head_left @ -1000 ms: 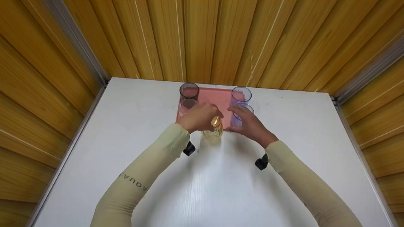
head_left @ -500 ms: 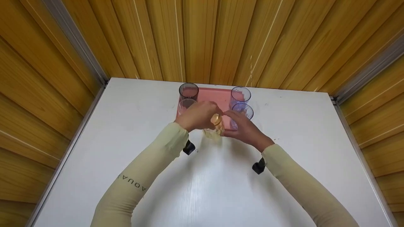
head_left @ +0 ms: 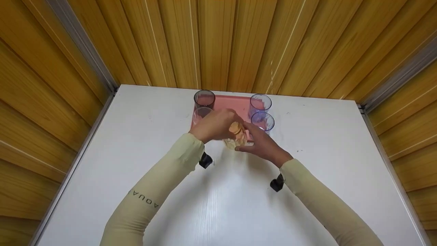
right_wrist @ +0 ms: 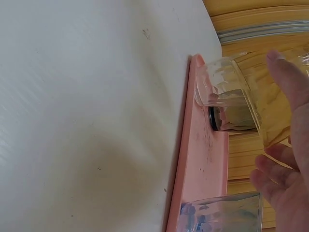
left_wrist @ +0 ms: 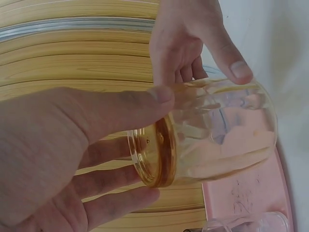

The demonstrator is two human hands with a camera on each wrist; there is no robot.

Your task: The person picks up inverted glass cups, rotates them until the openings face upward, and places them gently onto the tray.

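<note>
An amber drinking glass (head_left: 241,137) is upside down above the front edge of a pink tray (head_left: 233,104). My left hand (head_left: 215,126) pinches its thick base from above; in the left wrist view the thumb lies on one side of the base and the fingers on the other. Lower down, my right hand (head_left: 262,140) holds the side of the same glass, its thumb (left_wrist: 239,71) near the rim. The right wrist view shows the amber wall (right_wrist: 273,96) between that hand's thumb and fingers. Part of the glass is hidden behind my left hand in the head view.
A smoky dark glass (head_left: 205,102) and a clear glass (head_left: 200,114) stand on the tray's left side. Two bluish glasses (head_left: 261,108) stand on its right side. The white table (head_left: 211,205) meets wood-patterned walls (head_left: 218,44) at the back and sides.
My right hand has moved left from beside the front bluish glass and taken hold of the amber glass. The amber glass has shifted slightly right, with my left hand still gripping its base.
</note>
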